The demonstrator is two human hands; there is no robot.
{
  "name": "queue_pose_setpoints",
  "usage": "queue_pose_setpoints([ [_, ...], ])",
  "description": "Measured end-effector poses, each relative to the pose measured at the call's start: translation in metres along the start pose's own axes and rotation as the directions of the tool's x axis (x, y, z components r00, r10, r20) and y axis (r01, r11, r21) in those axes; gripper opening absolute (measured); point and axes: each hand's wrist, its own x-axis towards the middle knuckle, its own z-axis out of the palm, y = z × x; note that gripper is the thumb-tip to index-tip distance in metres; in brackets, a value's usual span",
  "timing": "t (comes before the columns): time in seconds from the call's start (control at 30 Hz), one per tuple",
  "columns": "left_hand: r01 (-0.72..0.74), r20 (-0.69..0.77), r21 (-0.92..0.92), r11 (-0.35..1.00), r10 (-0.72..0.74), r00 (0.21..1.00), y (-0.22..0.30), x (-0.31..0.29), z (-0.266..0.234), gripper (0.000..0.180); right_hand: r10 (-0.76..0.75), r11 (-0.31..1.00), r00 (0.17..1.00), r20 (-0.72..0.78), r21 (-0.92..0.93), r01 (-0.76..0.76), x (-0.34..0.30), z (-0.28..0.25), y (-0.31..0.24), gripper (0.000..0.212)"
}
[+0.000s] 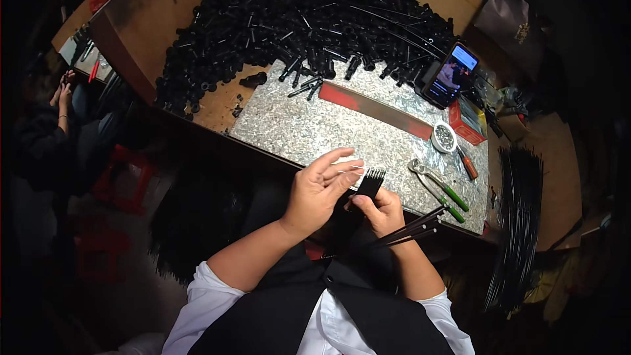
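My right hand is closed around a bundle of thin black rods, with their narrow tips sticking up above the thumb. Several black rods with pale ends slant out past my right wrist, and I cannot tell whether they belong to the same bundle. Just left of the tips, my left hand has its fingers stretched and apart, thumb beside the bundle. A thin pale line shows at its fingertips, too fine to make out. Both hands are at the near edge of the speckled worktop.
Black tubular parts are heaped at the back. A red bar crosses the worktop. To the right are a phone, a white cup of small metal pieces, green-handled pliers, a screwdriver and long black rods. Another person's hands show far left.
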Motion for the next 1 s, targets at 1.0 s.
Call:
queue_pose_setpoints([
  [1.0, -0.022, -0.026, 0.036, 0.999, 0.023, 0.999, -0.019, 0.004, 0.002, 0.012, -0.028, 0.999, 0.999, -0.019, 0.037, 0.029, 0.004, 0.007, -0.005, 0.012],
])
